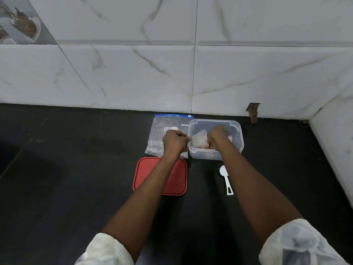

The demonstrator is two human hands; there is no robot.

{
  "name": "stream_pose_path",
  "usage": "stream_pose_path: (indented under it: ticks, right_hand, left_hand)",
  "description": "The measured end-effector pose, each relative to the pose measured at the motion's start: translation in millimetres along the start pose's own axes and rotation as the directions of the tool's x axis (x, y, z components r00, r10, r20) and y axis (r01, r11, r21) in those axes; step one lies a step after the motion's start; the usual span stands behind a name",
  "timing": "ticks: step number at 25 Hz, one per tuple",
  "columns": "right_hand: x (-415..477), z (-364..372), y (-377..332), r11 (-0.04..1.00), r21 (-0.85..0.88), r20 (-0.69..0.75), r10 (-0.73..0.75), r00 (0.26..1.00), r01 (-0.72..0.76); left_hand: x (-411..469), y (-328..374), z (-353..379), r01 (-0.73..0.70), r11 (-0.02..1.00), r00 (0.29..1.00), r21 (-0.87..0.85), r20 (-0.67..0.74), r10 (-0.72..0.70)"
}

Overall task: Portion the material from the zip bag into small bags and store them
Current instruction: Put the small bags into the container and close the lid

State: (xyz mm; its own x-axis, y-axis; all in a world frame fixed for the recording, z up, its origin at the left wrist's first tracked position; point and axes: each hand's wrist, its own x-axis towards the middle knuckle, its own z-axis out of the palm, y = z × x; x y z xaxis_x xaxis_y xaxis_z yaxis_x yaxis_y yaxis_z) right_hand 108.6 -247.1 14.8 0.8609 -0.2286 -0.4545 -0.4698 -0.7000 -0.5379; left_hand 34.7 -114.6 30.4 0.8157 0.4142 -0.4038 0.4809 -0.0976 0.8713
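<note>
A clear zip bag (164,129) with a blue seal lies flat on the black counter near the wall. Right of it stands a clear plastic container (236,134) holding small clear bags (199,136) with brownish material. My left hand (176,141) is closed over the zip bag's lower right part, touching the container's left rim. My right hand (216,135) reaches down inside the container, fingers closed among the small bags; what it grips is hidden. A red lid (179,178) lies in front of the zip bag, under my left forearm.
A white plastic scoop (226,179) lies on the counter in front of the container. The marble-tiled wall (172,73) runs behind everything and turns forward at the right. The black counter (66,159) stretches to the left.
</note>
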Motion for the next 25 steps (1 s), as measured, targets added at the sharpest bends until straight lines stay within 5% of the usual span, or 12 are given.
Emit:
stream_pose_path:
  ticks: [4,14,19,22,25]
  right_hand:
    - [-1,7,0,0.950,-0.271,-0.081,-0.186,0.979,0.158]
    - [-2,13,2,0.769,-0.532,-0.031,-0.436,0.900,0.354]
    - [13,-35,7,0.807,-0.472,-0.060,-0.431,0.900,0.355]
    - [17,-58,17,0.800,-0.514,-0.009,-0.365,0.931,0.309]
    - [7,-51,18,0.807,-0.482,0.147,-0.310,0.939,0.341]
  left_hand:
    - [0,0,1,0.000,1.000,1.000,0.002,-0.001,0.000]
    - [0,1,1,-0.040,0.994,0.998,0.106,-0.034,0.044]
    - [-5,10,7,-0.277,0.915,0.943,0.292,-0.101,0.318]
    - [-5,28,23,-0.458,0.807,0.883,0.373,0.090,0.460]
    - [5,43,54,-0.527,0.571,0.849,0.629,0.425,0.316]
